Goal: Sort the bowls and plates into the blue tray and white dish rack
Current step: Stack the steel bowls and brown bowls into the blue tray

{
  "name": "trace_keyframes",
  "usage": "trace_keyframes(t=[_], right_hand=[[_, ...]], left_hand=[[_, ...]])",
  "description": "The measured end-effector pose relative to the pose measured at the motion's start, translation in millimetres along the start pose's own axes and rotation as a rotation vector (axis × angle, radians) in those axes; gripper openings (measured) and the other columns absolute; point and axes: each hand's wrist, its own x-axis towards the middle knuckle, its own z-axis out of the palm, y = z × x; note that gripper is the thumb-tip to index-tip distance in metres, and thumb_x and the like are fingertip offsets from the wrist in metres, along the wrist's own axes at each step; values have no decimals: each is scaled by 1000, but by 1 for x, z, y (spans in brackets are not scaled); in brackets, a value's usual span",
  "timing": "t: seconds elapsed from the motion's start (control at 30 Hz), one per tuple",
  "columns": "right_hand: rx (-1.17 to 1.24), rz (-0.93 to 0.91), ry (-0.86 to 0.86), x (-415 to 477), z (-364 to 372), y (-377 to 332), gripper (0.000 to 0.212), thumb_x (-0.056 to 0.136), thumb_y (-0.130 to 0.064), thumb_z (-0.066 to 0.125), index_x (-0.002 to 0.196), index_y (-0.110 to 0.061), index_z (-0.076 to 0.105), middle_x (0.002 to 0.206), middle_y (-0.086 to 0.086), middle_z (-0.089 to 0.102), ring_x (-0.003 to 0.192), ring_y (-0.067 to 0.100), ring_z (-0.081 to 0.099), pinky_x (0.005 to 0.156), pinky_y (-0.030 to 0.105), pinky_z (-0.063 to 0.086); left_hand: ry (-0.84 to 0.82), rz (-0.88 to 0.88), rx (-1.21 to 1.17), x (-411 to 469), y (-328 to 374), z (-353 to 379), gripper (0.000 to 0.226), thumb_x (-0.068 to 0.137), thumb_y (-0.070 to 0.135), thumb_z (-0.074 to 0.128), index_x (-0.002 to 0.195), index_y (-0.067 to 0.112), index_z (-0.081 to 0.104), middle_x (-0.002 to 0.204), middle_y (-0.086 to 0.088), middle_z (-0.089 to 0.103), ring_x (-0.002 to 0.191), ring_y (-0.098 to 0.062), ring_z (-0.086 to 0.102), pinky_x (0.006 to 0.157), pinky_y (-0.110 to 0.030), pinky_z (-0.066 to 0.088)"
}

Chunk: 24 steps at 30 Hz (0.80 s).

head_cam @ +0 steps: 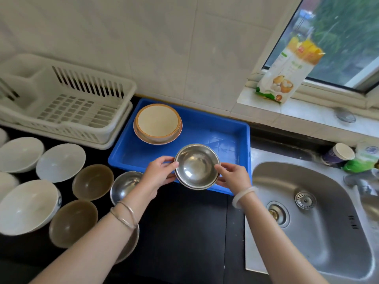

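My left hand [159,171] and my right hand [232,175] grip opposite rims of a stack of steel bowls [196,166], held over the near edge of the blue tray [225,136]. A cream bowl with an orange rim [158,121] sits on a matching plate in the tray's far left corner. The white dish rack [67,103] stands left of the tray with nothing in it. On the black counter at left lie white bowls [60,161], brown bowls [93,181] and another steel bowl [124,185], partly hidden by my left forearm.
A steel sink [307,212] with a tap lies to the right. A paper cup [338,153] and a green packet stand behind it. A food bag [287,72] leans on the window sill. Black counter [184,232] stretches in front of the tray.
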Motion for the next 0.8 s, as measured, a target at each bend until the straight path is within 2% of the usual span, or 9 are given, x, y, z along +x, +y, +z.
trace_keyframes(t=[0.1,0.2,0.27,0.4,0.5,0.63,0.73,0.8], right_hand=[[7,33,-26,26,1,-16,20,87,-19,64,103,-7,66,86,9,66,62,19,67,57,20,57],[13,93,-40,53,7,-19,23,89,-18,62,107,-5,65,90,12,65,64,19,66,60,23,58],[26,134,-39,70,12,-17,24,89,-17,61,109,-4,64,93,14,64,65,21,64,62,24,58],[64,183,-20,92,22,-12,24,89,-17,61,109,-4,64,93,14,64,64,22,64,53,20,57],[71,200,-6,102,27,-10,22,90,-16,59,108,-4,64,92,13,64,61,21,62,49,18,55],[91,221,-13,109,32,-9,13,92,-15,56,102,-7,61,78,4,59,48,14,59,42,16,51],[134,235,-28,111,31,-7,13,93,-17,54,102,-10,60,83,4,61,59,17,61,50,20,56],[206,252,-40,111,31,-2,16,94,-16,53,106,-9,60,88,6,62,67,21,63,58,24,58]], left_hand=[[12,-15,-7,21,17,13,4,90,19,57,94,20,58,88,1,63,72,-14,63,61,-26,56],[31,-75,-50,44,20,26,14,93,17,53,106,15,56,95,-2,59,73,-14,60,58,-29,55],[52,-108,-70,60,18,32,14,93,15,52,107,14,55,99,-4,58,74,-16,59,59,-31,53],[64,-134,-73,88,14,35,15,94,15,51,108,13,55,107,-7,58,87,-22,58,60,-32,52],[43,-133,-73,103,10,35,18,94,15,50,111,13,55,107,-7,59,86,-21,58,57,-29,51],[33,-133,-111,116,2,36,15,94,12,50,108,13,57,105,-7,60,89,-21,58,59,-27,50],[21,-145,-193,121,-3,34,20,93,12,52,112,9,57,104,-8,61,94,-21,58,66,-27,51],[-1,-210,-262,122,-7,33,23,93,12,52,115,8,54,99,-8,62,96,-24,59,75,-32,52]])
